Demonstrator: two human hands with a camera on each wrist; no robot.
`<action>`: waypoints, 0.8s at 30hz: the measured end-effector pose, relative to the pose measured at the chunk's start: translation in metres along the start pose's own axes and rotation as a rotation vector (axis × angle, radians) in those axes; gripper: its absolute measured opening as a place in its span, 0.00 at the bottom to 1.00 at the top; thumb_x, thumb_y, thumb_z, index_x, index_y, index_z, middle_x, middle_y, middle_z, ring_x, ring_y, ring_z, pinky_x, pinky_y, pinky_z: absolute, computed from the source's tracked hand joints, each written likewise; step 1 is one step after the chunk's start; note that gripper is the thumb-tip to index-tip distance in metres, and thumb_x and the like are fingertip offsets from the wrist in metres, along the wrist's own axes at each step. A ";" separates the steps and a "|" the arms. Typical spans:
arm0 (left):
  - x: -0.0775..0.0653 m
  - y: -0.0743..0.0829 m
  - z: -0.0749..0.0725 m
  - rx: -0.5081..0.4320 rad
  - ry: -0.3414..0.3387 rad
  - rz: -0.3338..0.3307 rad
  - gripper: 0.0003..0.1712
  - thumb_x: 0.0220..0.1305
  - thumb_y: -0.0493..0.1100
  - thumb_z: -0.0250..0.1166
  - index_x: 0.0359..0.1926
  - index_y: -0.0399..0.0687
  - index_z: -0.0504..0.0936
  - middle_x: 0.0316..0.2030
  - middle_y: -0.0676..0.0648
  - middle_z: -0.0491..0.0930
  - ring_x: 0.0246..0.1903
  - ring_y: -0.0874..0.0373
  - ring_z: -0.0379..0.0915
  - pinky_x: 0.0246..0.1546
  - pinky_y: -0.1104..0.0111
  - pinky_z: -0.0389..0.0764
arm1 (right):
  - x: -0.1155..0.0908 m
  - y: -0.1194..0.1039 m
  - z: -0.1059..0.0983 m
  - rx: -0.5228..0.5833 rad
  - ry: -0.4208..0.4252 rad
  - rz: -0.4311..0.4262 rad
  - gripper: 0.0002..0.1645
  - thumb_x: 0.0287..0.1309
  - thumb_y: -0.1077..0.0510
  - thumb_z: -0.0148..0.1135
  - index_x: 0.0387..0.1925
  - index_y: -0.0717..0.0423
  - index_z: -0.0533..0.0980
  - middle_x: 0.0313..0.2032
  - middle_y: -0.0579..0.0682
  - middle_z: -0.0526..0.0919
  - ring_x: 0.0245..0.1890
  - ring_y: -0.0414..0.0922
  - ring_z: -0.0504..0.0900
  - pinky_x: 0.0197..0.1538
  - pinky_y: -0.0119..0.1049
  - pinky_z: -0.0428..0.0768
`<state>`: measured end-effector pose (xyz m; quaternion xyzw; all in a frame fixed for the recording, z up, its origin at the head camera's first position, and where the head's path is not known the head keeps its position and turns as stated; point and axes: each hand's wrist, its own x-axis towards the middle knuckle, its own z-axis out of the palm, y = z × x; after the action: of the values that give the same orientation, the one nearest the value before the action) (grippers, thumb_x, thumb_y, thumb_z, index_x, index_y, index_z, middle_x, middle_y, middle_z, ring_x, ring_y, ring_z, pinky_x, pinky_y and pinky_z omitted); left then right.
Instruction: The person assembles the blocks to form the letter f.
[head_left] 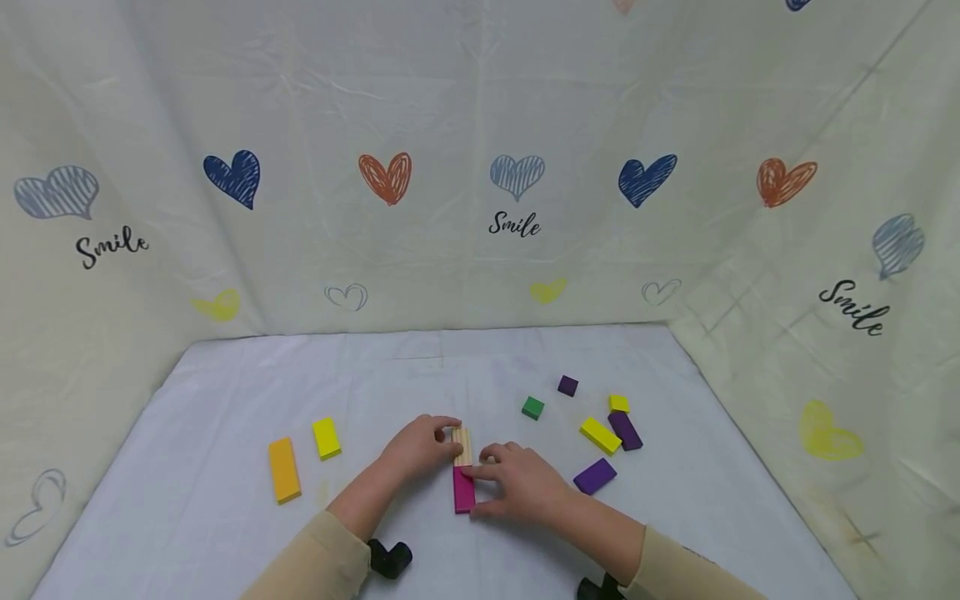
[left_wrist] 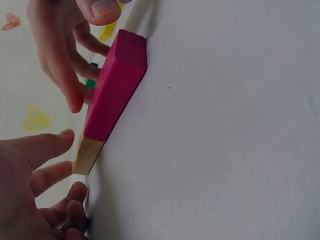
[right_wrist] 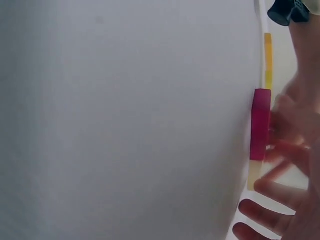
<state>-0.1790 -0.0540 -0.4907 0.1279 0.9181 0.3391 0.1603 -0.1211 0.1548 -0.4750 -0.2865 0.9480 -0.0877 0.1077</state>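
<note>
A magenta block [head_left: 464,490] lies flat on the table, its far end meeting a pale wooden block [head_left: 462,447] with a striped top. My left hand [head_left: 422,443] is at the wooden block, the index finger by its far end and the thumb along its left side. The right hand [head_left: 527,483] stands to the right of the magenta block, its index finger reaching over the seam and the thumb close to the near corner. In the left wrist view the fingers of both hands are loosely spread around the magenta block [left_wrist: 117,85] and wooden block [left_wrist: 88,156].
To the left lie an orange block [head_left: 284,471] and a yellow block [head_left: 326,438]. On the right are a green cube [head_left: 532,407], a dark purple cube [head_left: 567,386], and several yellow and purple blocks [head_left: 595,476]. A printed cloth [head_left: 442,258] hangs behind the white table [head_left: 225,517].
</note>
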 end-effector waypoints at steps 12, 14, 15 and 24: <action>-0.010 -0.011 -0.004 -0.026 -0.106 0.065 0.44 0.55 0.52 0.75 0.71 0.53 0.69 0.45 0.47 0.75 0.43 0.54 0.70 0.45 0.57 0.79 | 0.015 0.011 -0.014 0.119 0.033 0.140 0.45 0.48 0.29 0.70 0.69 0.31 0.69 0.62 0.48 0.72 0.59 0.49 0.72 0.55 0.48 0.80; -0.011 -0.012 -0.004 -0.020 -0.118 0.068 0.44 0.54 0.52 0.76 0.72 0.55 0.68 0.46 0.47 0.75 0.44 0.54 0.70 0.47 0.57 0.79 | 0.020 0.012 -0.016 0.118 0.032 0.146 0.47 0.47 0.30 0.71 0.70 0.32 0.69 0.63 0.49 0.72 0.59 0.50 0.72 0.54 0.48 0.81; -0.011 -0.013 -0.004 -0.013 -0.121 0.072 0.45 0.54 0.52 0.76 0.72 0.55 0.68 0.46 0.47 0.75 0.44 0.54 0.70 0.48 0.56 0.79 | 0.022 0.013 -0.016 0.118 0.027 0.149 0.48 0.47 0.30 0.71 0.70 0.32 0.68 0.63 0.49 0.72 0.59 0.51 0.72 0.53 0.48 0.81; -0.012 -0.015 -0.005 -0.007 -0.124 0.061 0.44 0.54 0.51 0.76 0.71 0.56 0.70 0.46 0.47 0.75 0.44 0.53 0.69 0.49 0.55 0.79 | 0.033 0.015 -0.014 0.118 -0.022 0.173 0.51 0.44 0.29 0.72 0.70 0.33 0.68 0.64 0.51 0.71 0.59 0.54 0.71 0.55 0.51 0.80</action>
<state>-0.1713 -0.0719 -0.4945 0.1758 0.9008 0.3386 0.2072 -0.1598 0.1500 -0.4703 -0.1978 0.9611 -0.1307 0.1421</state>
